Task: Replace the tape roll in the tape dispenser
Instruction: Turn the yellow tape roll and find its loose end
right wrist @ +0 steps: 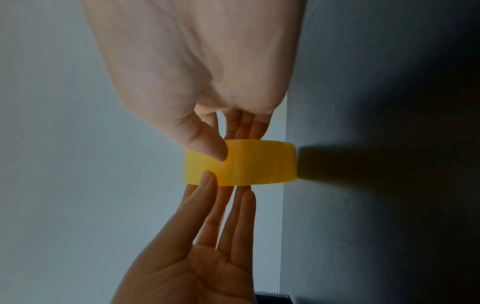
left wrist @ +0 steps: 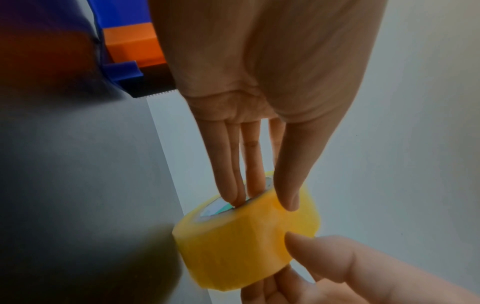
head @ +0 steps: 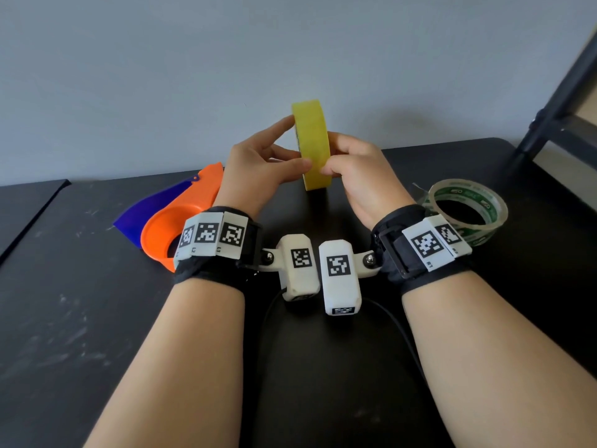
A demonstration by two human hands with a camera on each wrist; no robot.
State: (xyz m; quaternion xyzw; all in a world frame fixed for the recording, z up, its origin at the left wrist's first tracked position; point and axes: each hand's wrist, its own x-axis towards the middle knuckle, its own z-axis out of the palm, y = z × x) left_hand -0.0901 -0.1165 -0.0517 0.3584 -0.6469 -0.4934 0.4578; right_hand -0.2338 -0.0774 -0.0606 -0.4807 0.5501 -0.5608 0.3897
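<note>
While the yellow roll [head: 312,145] stands on edge above the table [head: 80,318], both hands pinch it: the left hand [head: 258,169] and right hand [head: 358,173] grip its sides. Dispenser [head: 181,215] lies left; a clear roll [head: 468,211], seemingly near-spent, lies right.

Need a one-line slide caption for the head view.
Both hands, left hand and right hand, hold a yellow tape roll upright above the black table, orange-blue dispenser lying at left.
</note>
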